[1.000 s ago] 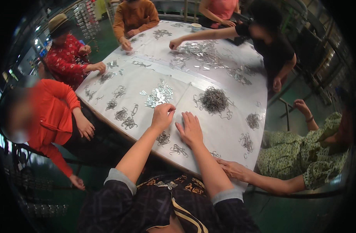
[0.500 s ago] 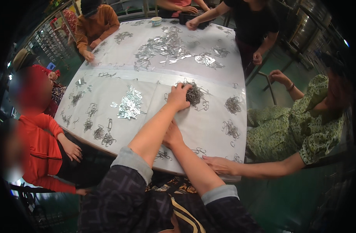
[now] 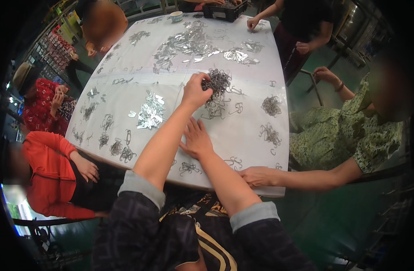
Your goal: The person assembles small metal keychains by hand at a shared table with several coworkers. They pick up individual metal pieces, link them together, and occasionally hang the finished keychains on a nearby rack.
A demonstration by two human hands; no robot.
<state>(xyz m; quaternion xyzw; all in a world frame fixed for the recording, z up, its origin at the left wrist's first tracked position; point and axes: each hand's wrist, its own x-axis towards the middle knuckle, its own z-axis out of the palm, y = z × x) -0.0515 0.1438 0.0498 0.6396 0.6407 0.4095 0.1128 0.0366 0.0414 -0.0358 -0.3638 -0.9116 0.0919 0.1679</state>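
My left hand [image 3: 198, 91] grips a tangled clump of dark bent wire hooks [image 3: 218, 81] near the middle of the white-covered table [image 3: 256, 149]. The clump seems raised off the surface, with loose wire hooks [image 3: 216, 109] lying beneath and beside it. Closer to me, my right hand [image 3: 198, 140] rests on the table with its fingers stretched out, holding nothing. Left of my left forearm lies a pile of shiny flat metal pieces [image 3: 150, 110].
Small wire heaps [image 3: 271, 106] line the table's edges. Shiny pieces [image 3: 189, 45] spread across the far half, near a cup [image 3: 176, 17] and a black crate [image 3: 222, 11]. Several people sit or stand around; one person's hand [image 3: 256, 176] touches the near right edge.
My left hand has closed on the wire clump and lifted it slightly, away from me. My right hand has come forward and flattened on the table. The black crate shows more fully.
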